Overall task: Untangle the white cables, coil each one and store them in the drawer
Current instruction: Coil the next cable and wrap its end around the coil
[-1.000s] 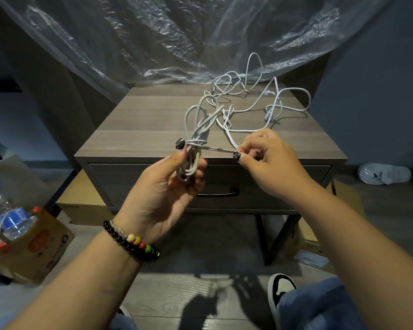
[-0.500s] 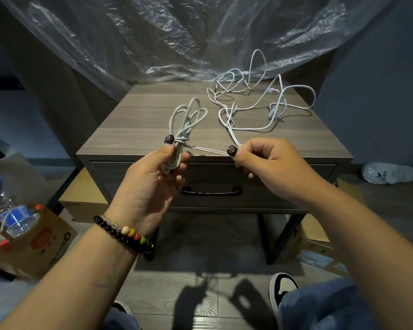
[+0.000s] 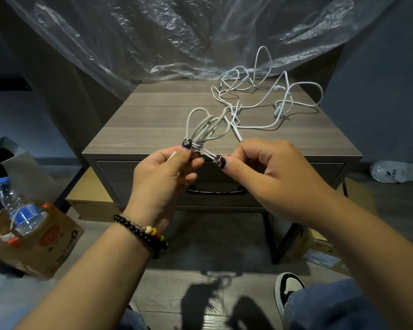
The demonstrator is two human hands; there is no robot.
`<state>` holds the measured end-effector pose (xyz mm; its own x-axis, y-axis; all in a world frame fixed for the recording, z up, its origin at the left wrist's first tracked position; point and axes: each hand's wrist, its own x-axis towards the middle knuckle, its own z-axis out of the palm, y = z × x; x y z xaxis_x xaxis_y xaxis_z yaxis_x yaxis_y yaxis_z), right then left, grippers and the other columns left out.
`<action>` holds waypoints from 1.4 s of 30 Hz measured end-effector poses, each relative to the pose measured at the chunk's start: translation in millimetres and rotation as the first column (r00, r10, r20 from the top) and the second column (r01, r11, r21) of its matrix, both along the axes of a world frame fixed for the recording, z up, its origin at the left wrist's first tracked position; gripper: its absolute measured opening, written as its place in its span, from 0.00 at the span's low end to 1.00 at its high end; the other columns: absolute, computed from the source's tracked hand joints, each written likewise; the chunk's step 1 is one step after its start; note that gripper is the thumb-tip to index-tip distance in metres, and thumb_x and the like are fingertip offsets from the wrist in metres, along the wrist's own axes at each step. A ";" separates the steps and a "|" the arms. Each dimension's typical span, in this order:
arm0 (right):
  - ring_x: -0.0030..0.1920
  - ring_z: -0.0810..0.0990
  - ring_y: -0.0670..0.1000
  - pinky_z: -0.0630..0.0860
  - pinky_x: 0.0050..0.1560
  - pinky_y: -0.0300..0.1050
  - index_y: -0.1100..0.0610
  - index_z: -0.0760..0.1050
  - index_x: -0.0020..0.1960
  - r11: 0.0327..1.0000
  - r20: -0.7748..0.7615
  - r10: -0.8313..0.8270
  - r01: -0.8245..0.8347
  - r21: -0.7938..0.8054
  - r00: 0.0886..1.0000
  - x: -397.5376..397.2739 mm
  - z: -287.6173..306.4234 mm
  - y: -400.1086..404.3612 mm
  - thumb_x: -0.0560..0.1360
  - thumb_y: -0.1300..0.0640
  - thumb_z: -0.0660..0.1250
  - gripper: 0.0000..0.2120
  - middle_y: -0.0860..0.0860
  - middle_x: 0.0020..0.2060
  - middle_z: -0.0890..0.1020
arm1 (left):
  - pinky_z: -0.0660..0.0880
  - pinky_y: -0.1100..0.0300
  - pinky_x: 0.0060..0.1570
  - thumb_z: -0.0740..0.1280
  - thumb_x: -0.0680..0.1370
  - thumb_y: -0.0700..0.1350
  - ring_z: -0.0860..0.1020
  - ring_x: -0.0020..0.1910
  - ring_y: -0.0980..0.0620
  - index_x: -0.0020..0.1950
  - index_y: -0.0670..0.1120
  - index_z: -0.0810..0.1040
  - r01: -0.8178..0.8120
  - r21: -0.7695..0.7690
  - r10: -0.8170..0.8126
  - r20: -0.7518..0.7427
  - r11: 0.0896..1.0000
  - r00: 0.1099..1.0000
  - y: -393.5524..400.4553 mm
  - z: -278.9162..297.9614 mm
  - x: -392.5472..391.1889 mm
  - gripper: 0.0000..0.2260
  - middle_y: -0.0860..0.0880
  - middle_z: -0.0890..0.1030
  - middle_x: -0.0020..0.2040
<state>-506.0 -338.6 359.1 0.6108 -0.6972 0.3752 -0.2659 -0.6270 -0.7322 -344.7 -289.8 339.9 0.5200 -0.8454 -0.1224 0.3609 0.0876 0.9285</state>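
Coil (image 3: pixel 206 126) of white cable sits bunched in the left hand (image 3: pixel 163 173), thumb and fingers clamped round its waist, loops fanning up over the counter (image 3: pixel 134 136) edge. Right hand (image 3: pixel 270 167) pinches the free tail (image 3: pixel 210 154) just beside it, strand taut between the two grips, a couple of wraps already cinched round the bundle. So: one cable mid tie-off, w/ both grips closed on the same cable.

Behind, the rest of the white cables (image 3: pixel 267 101) sprawl loose at the back right of the counter, not yet sorted. One strand appears to run from the right hand back into that pile, so the coil may not be fully free of it, can't tell for sure.

Drawer (image 3: pixel 320 177) below is closed, black handle (image 3: pixel 216 191) just under the hands.

Risks from here, imo: pull the tail too hard and the pile drags fwd or re-knots; ease the left grip and the loops spring open, wraps slip off. Drawer needs a free hand too, so a loose tie-off would undo itself on the way in.
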 end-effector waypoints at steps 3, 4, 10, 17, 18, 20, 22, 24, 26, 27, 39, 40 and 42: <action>0.26 0.68 0.43 0.63 0.28 0.34 0.61 0.75 0.33 0.998 0.038 -0.019 0.017 0.055 0.999 1.1 -2.8 -3.7 0.77 0.52 0.66 0.17 0.53 0.24 0.72 | 0.77 0.68 0.34 0.67 0.76 0.37 0.81 0.34 0.60 0.50 0.38 0.78 -0.039 -0.010 0.040 0.160 0.999 0.986 -3.5 -1.5 -1.1 0.04 0.46 0.82 0.41; 0.25 0.67 0.43 0.63 0.28 0.33 0.62 0.75 0.32 0.996 0.065 -0.034 0.029 0.080 0.997 0.9 -2.7 -5.8 0.77 0.53 0.66 0.18 0.51 0.23 0.71 | 0.78 0.67 0.34 0.68 0.75 0.36 0.81 0.34 0.59 0.47 0.39 0.78 -0.049 -0.016 0.051 0.227 0.999 0.973 -4.9 -2.5 -1.0 0.02 0.46 0.82 0.41; 0.29 0.71 0.50 0.70 0.34 0.40 0.61 0.74 0.29 0.991 0.234 -0.059 0.029 0.133 0.971 -5.4 1.6 -8.0 0.80 0.59 0.63 0.20 0.57 0.26 0.75 | 0.81 0.60 0.40 0.74 0.71 0.35 0.81 0.37 0.56 0.43 0.42 0.83 -0.119 -0.097 0.152 0.509 0.988 0.848 -11.1 -8.8 3.6 0.04 0.48 0.85 0.40; 0.46 0.81 0.44 0.75 0.49 0.43 0.52 0.76 0.30 0.989 0.244 -0.007 -0.029 0.145 0.970 -5.6 3.2 -8.4 0.77 0.58 0.64 0.17 0.55 0.43 0.81 | 0.81 0.48 0.47 0.77 0.69 0.43 0.83 0.42 0.53 0.41 0.51 0.84 -0.099 -0.108 0.146 0.734 0.989 0.663 -5.0 -16.9 6.2 0.05 0.54 0.85 0.40; 0.42 0.82 0.47 0.76 0.45 0.46 0.51 0.76 0.30 0.983 0.261 0.011 -0.058 0.173 0.965 -6.0 3.9 -6.9 0.79 0.60 0.63 0.19 0.61 0.42 0.82 | 0.81 0.49 0.46 0.77 0.68 0.44 0.83 0.41 0.54 0.41 0.52 0.83 -0.089 -0.121 0.149 0.754 0.989 0.640 -4.8 -17.0 6.8 0.05 0.55 0.85 0.40; 0.35 0.83 0.50 0.77 0.39 0.48 0.49 0.75 0.30 0.969 0.291 0.030 -0.099 0.226 0.956 -6.2 6.4 -3.5 0.80 0.63 0.61 0.21 0.66 0.39 0.81 | 0.81 0.52 0.45 0.74 0.67 0.48 0.83 0.41 0.57 0.42 0.54 0.83 -0.066 -0.146 0.158 0.812 0.987 0.561 -4.2 -15.8 8.0 0.05 0.57 0.84 0.40; 0.34 0.83 0.51 0.79 0.38 0.46 0.52 0.73 0.30 0.964 0.316 0.024 -0.106 0.245 0.949 -6.4 7.1 -1.9 0.80 0.64 0.61 0.21 0.59 0.35 0.81 | 0.80 0.55 0.45 0.73 0.68 0.49 0.82 0.42 0.59 0.45 0.53 0.84 -0.021 -0.165 0.156 0.872 0.986 0.464 -3.5 -14.0 8.8 0.06 0.55 0.84 0.42; 0.33 0.83 0.50 0.79 0.38 0.42 0.56 0.73 0.31 0.963 0.350 0.027 -0.118 0.244 0.936 -7.8 7.7 -2.3 0.79 0.64 0.61 0.18 0.53 0.33 0.81 | 0.78 0.61 0.45 0.71 0.70 0.48 0.80 0.43 0.60 0.48 0.50 0.84 0.040 -0.170 0.143 0.916 0.985 0.375 -1.8 -12.0 8.2 0.08 0.54 0.83 0.44; 0.33 0.83 0.49 0.80 0.39 0.43 0.59 0.73 0.32 0.966 0.388 0.042 -0.136 0.219 0.921 -9.5 9.3 -2.8 0.80 0.63 0.61 0.16 0.52 0.34 0.81 | 0.78 0.64 0.47 0.71 0.71 0.46 0.80 0.44 0.61 0.49 0.50 0.84 0.116 -0.181 0.135 0.938 0.977 0.320 1.1 -9.9 6.0 0.08 0.54 0.82 0.45; 0.34 0.83 0.49 0.80 0.39 0.44 0.60 0.73 0.33 0.968 0.407 0.052 -0.146 0.203 0.912 -9.8 10.6 -2.6 0.80 0.62 0.61 0.16 0.52 0.34 0.81 | 0.78 0.62 0.48 0.71 0.72 0.45 0.80 0.45 0.60 0.50 0.48 0.84 0.158 -0.186 0.133 0.945 0.970 0.298 2.8 -9.4 4.9 0.08 0.53 0.82 0.46; 0.36 0.85 0.53 0.80 0.35 0.38 0.60 0.76 0.33 0.907 0.500 -0.155 -0.079 0.415 0.852 -7.4 10.9 -9.0 0.79 0.62 0.62 0.15 0.53 0.31 0.83 | 0.78 0.57 0.51 0.67 0.73 0.46 0.81 0.50 0.51 0.52 0.44 0.81 0.537 -0.045 -0.185 0.912 0.843 0.366 10.3 -5.8 7.0 0.10 0.49 0.82 0.49; 0.36 0.86 0.52 0.79 0.35 0.37 0.61 0.77 0.34 0.913 0.470 -0.153 -0.057 0.403 0.869 -7.7 10.3 -9.5 0.79 0.61 0.62 0.15 0.54 0.31 0.83 | 0.78 0.58 0.52 0.67 0.73 0.45 0.81 0.50 0.50 0.52 0.43 0.81 0.566 -0.044 -0.233 0.883 0.823 0.408 10.7 -4.7 6.8 0.11 0.49 0.82 0.48; 0.36 0.86 0.51 0.79 0.35 0.36 0.62 0.77 0.36 0.927 0.410 -0.155 -0.012 0.375 0.899 -8.5 8.8 -10.2 0.79 0.60 0.63 0.14 0.54 0.31 0.84 | 0.78 0.59 0.51 0.69 0.72 0.44 0.82 0.50 0.50 0.51 0.42 0.81 0.612 -0.059 -0.326 0.803 0.789 0.499 12.3 -2.5 6.4 0.10 0.48 0.83 0.48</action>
